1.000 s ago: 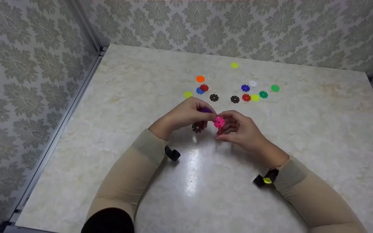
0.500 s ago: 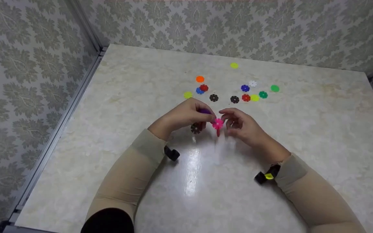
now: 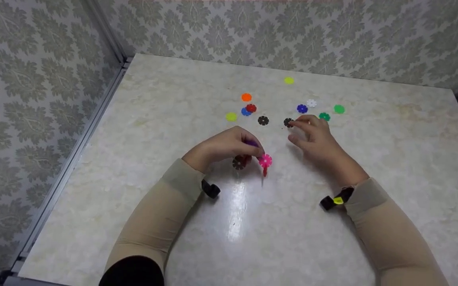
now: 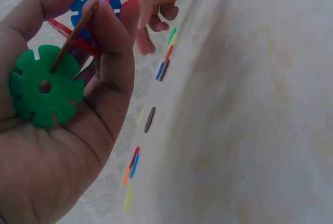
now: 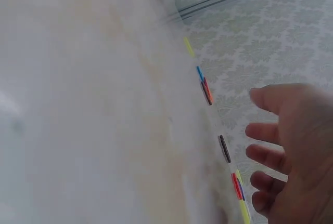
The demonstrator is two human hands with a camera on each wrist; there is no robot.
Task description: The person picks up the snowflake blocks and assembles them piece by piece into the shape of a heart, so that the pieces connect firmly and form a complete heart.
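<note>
Since half a second earlier, the right hand [image 3: 317, 140] had moved away from the pink disc [image 3: 265, 161] to its two o'clock. Nearest, the left hand [image 3: 231, 146] pinched a cluster of joined discs [image 4: 75, 36], the pink one at that hand's four o'clock. Farther out, the right hand's fingers [image 5: 264, 132] were loosely spread, one over a black disc [image 3: 286, 122] at ten o'clock; contact could not be told. A yellow disc [image 3: 289, 80] lay farthest, at eleven o'clock.

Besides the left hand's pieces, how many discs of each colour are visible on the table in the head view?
Yellow discs: 2
Orange disc: 1
Red disc: 1
Blue disc: 1
Dark discs: 2
Indigo disc: 1
White disc: 1
Green discs: 2
Total: 11
The right hand may hide others.
</note>
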